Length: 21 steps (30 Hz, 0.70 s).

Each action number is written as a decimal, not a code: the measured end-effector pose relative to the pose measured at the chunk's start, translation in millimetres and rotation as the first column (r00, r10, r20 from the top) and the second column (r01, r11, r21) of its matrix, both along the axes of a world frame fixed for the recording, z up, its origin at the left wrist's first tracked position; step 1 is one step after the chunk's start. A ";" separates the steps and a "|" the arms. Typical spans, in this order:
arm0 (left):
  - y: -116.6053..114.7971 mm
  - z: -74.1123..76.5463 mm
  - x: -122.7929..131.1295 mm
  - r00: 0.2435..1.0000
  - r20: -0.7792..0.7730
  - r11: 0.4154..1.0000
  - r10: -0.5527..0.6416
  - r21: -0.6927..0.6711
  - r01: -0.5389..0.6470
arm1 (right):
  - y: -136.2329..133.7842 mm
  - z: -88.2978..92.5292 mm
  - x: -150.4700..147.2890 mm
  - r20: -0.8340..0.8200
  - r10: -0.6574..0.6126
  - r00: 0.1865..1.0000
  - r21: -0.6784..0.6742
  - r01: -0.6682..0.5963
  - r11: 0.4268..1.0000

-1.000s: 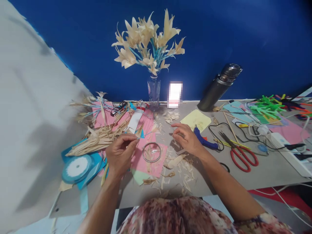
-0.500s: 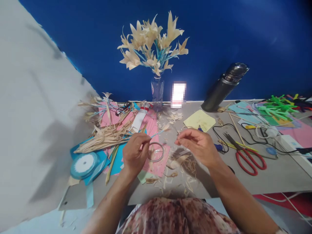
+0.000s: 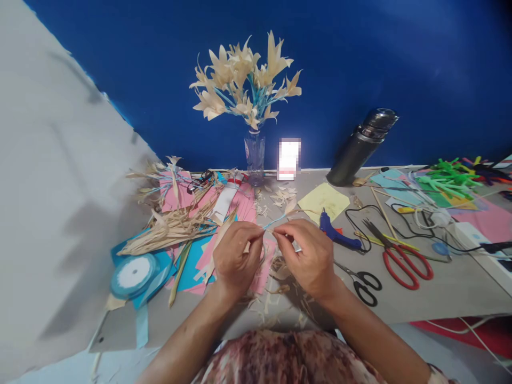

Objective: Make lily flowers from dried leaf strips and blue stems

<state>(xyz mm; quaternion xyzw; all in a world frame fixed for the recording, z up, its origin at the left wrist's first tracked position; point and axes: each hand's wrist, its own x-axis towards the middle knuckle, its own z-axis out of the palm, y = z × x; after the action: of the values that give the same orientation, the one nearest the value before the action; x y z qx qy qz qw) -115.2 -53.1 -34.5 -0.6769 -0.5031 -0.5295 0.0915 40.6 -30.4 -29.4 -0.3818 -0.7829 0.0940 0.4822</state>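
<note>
In my left hand [image 3: 237, 257] the fingers pinch the lower end of a thin blue-wrapped flower stem [image 3: 274, 222]. A pale dried-husk bud [image 3: 290, 206] tops the stem, pointing away to the upper right. My right hand [image 3: 307, 255] is closed in a pinch very near the left fingertips; what sits between its fingers is too small to name. Beneath both hands lie husk scraps [image 3: 282, 266] and pink paper [image 3: 266, 274]. Just beyond the right hand rests a blue hot glue gun [image 3: 338, 233], and black-handled scissors [image 3: 366, 285] lie beside the right wrist.
Husk flowers [image 3: 240, 80] stand in a clear bottle [image 3: 255, 157] near the blue wall. A dark flask [image 3: 356, 154] leans right. Red-handled scissors [image 3: 406, 264], a yellow sheet [image 3: 325, 201], dried husks [image 3: 160, 232] and a blue ribbon spool [image 3: 134, 274] lie around.
My hands have come together; the right moved left and down to meet the left. The ring near my left hand is now mostly hidden. The glue gun and black-handled scissors show more.
</note>
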 end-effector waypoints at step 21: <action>-2.6 1.2 7.1 0.999 0.028 0.999 -0.030 -0.041 0.031 | 2.1 -3.1 -2.3 0.057 -0.130 0.990 0.158 0.120 0.980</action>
<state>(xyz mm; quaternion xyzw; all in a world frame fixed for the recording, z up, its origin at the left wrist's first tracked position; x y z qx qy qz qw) -108.1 -55.7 -33.3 -0.6790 -0.5048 -0.5294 0.0624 38.3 -28.3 -32.5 -0.3948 -0.7779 -0.0102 0.4887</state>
